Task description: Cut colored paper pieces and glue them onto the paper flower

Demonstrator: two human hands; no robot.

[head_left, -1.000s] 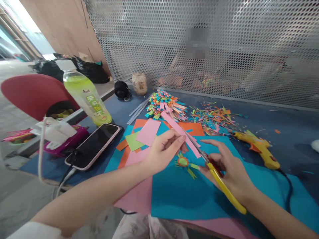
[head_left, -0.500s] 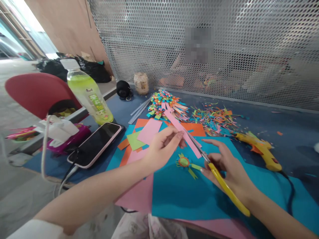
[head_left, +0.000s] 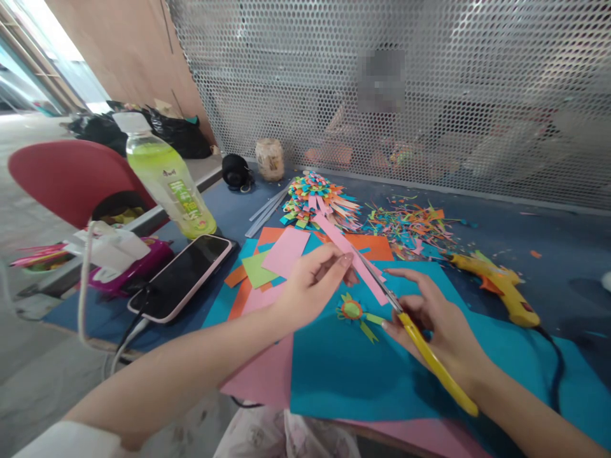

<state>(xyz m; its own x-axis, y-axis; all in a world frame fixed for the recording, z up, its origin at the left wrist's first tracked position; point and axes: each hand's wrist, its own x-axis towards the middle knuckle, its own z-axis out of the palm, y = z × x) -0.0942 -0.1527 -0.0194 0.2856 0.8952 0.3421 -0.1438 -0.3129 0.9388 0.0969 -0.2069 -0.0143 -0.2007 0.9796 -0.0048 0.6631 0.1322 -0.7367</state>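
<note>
My left hand [head_left: 315,280] pinches a long pink paper strip [head_left: 334,233] between thumb and fingers, above the blue paper sheet [head_left: 334,375]. My right hand [head_left: 429,324] grips scissors with yellow handles [head_left: 436,362], index finger stretched forward. The metal blades lie along the lower part of the strip; whether they are closed on the paper I cannot tell. Beneath the blades, on the blue sheet, rests a small green and orange paper rosette [head_left: 352,310] with two green tails. Behind the strip sits a pile of multicoloured paper rosettes [head_left: 315,194].
Thin paper scraps [head_left: 410,226] lie right of the rosette pile. A yellow glue gun [head_left: 501,289] with a cord is at right. A phone [head_left: 184,277], a tilted-looking drink bottle [head_left: 167,184] and a purple tissue box [head_left: 136,270] stand at left. A perforated metal panel [head_left: 296,83] closes the back.
Almost nothing differs. Both hands, the pink strip and the scissors keep nearly the same place, and the view has shifted very slightly.
</note>
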